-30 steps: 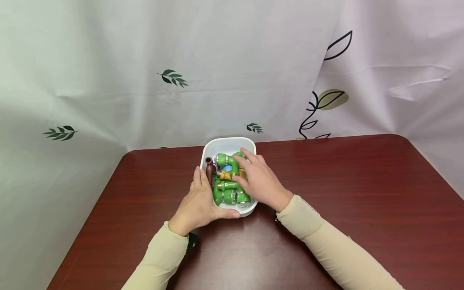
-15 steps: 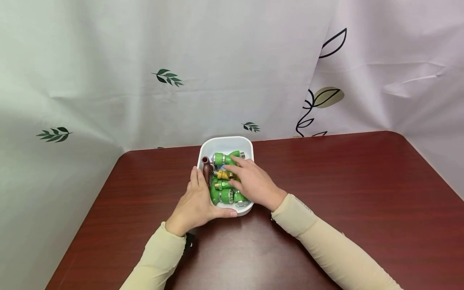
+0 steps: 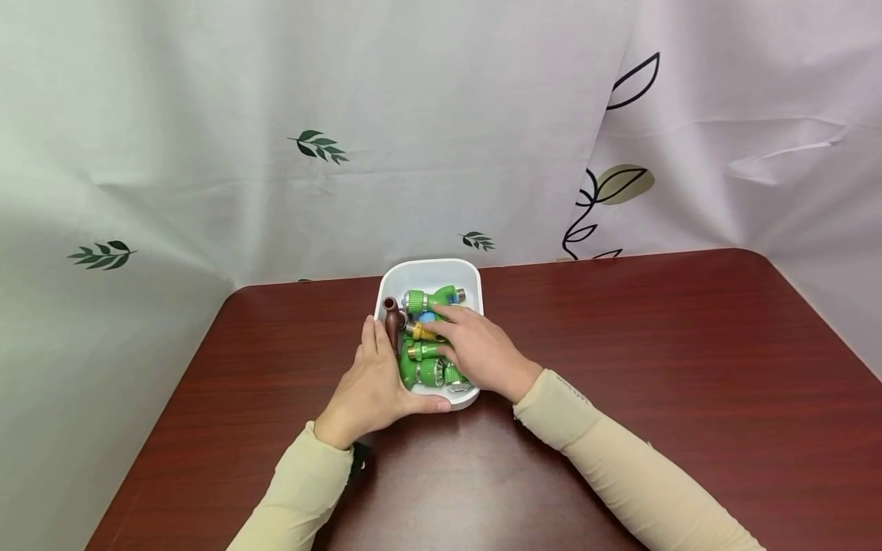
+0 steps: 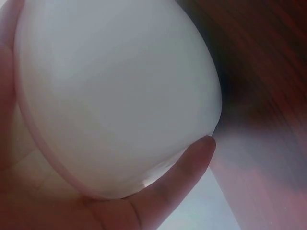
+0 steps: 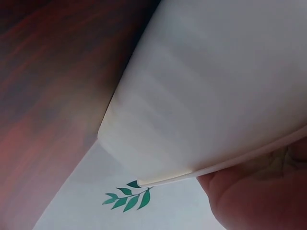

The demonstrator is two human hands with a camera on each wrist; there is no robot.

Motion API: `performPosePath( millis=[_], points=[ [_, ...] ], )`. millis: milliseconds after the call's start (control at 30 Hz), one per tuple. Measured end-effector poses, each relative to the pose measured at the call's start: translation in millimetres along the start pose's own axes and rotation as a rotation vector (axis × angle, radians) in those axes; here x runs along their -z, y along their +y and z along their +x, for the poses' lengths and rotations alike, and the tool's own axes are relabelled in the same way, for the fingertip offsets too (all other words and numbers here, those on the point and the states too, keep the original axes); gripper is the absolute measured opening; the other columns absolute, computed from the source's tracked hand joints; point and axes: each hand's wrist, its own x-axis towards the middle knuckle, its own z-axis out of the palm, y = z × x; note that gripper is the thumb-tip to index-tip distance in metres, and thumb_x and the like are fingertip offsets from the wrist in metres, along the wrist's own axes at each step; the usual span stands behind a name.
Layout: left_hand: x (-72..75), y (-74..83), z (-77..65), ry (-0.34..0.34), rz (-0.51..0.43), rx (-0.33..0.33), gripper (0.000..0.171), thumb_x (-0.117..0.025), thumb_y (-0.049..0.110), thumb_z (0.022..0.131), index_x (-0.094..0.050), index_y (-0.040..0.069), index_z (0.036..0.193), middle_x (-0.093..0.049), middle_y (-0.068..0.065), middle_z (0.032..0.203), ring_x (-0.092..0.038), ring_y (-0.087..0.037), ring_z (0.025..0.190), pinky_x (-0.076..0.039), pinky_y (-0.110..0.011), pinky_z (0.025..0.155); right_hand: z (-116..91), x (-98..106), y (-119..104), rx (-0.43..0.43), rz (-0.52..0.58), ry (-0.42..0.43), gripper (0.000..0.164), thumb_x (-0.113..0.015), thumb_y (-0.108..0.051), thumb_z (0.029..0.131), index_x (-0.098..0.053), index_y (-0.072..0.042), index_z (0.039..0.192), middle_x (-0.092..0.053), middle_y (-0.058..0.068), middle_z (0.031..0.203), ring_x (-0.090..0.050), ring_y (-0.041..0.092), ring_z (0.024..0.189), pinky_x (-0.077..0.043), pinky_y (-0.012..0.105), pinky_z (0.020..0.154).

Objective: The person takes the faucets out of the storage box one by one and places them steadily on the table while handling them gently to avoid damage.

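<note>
A white plastic bin (image 3: pixel 393 279) holds several valve-like pipe fittings. A green fitting (image 3: pixel 441 296) with a ribbed knob lies at the back, with other green ones (image 3: pixel 420 373) at the front. A brown fitting (image 3: pixel 392 317) leans along the left wall. My left hand (image 3: pixel 368 390) rests its straight fingers on the bin's left side, its thumb along the front rim. In the left wrist view, the thumb (image 4: pixel 177 184) touches the outer wall. My right hand (image 3: pixel 482 352) reaches over the right rim, fingertips at the yellow fitting (image 3: pixel 418 330). Whether they pinch it is hidden.
The bin stands near the back edge of the dark red wooden table (image 3: pixel 620 367). Close behind hangs a pale sheet (image 3: pixel 413 153) with leaf prints. A blue piece (image 3: pixel 427 317) shows among the fittings.
My right hand has drawn back from the rear green fitting and lowered its fingertips towards the yellow one. The left hand keeps its place on the bin. The head view has shifted slightly.
</note>
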Motion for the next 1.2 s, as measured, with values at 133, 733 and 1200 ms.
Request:
performPosePath(
  millis=[133,733,1200],
  points=[
    [0.3,0.0,0.1,-0.001,-0.005,0.009,0.154,-0.081,0.076,0.060,0.001,-0.016,0.153,0.006,-0.035,0.161,-0.014,-0.049,0.148,-0.046,-0.055,0.100,-0.2,-0.8,-0.4,-0.012,0.040,0.020,0.035,-0.068,-0.008,0.095,-0.067,-0.007,0.130,-0.052,0.016,0.147,-0.049,0.033,0.135,-0.040,0.045,0.109],
    [-0.6,-1.4,1.2,-0.002,-0.033,-0.009,0.155,-0.083,0.074,0.060,0.002,-0.017,0.152,0.008,-0.037,0.159,-0.013,-0.051,0.147,-0.037,-0.053,0.110,1.3,-4.0,-1.8,-0.041,0.119,0.100,0.028,-0.069,0.001,0.091,-0.075,-0.008,0.118,-0.068,0.007,0.129,-0.060,0.024,0.123,-0.048,0.042,0.100],
    [0.0,-1.1,0.7,-0.012,-0.036,0.011,0.155,-0.081,0.076,0.060,0.003,-0.015,0.153,0.010,-0.034,0.161,-0.013,-0.049,0.148,-0.040,-0.053,0.107,-0.2,-3.4,-0.5,-0.015,0.086,0.179,0.025,-0.073,-0.003,0.090,-0.077,-0.010,0.114,-0.074,0.000,0.115,-0.067,0.021,0.112,-0.051,0.039,0.095]
  ],
)
